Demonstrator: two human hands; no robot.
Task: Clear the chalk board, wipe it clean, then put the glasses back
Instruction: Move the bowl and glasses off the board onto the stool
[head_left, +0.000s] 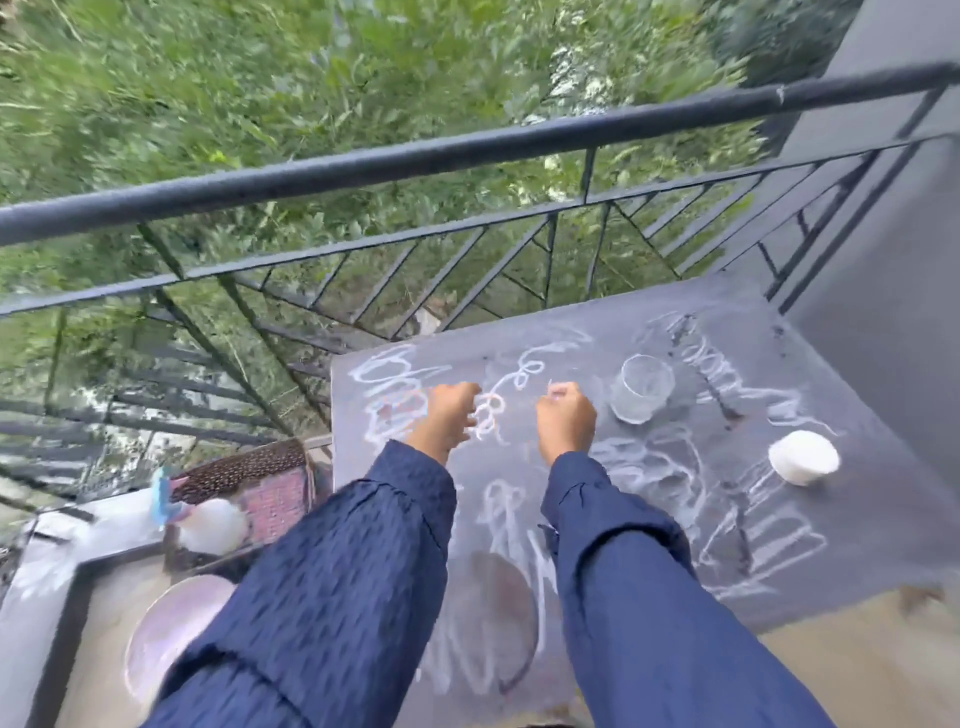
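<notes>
Head view, blurred by motion: you stand over a chalk board (872, 499) that serves as the table top on a balcony, its dark face covered in white scribbles. A clear glass (642, 388) stands upright on the far part of the board, just beside your right hand. A white cup (803, 457) sits farther right, well apart from both hands and near the grey wall (883, 249). A round grey plate (493, 613) lies on the near part of the board, between your forearms.

A black metal railing (415, 156) runs behind the board, with green foliage (260, 78) beyond it. Off the board to the left lie a woven basket (260, 483), a white rounded object (215, 525), a blue item (162, 493) too blurred to name, and a pale pink plate (166, 623) partly hidden by your left sleeve (332, 597).

Both arms reach forward side by side over the middle of the board, the right sleeve (639, 597) the same navy blue. Your left hand (451, 418) and right hand (566, 418) are curled, backs towards the camera, above the scribbles. Each grip looks clenched, with a fleck of white at the fingertips. Through the blur you cannot tell whether either holds a piece of chalk or nothing at all.
</notes>
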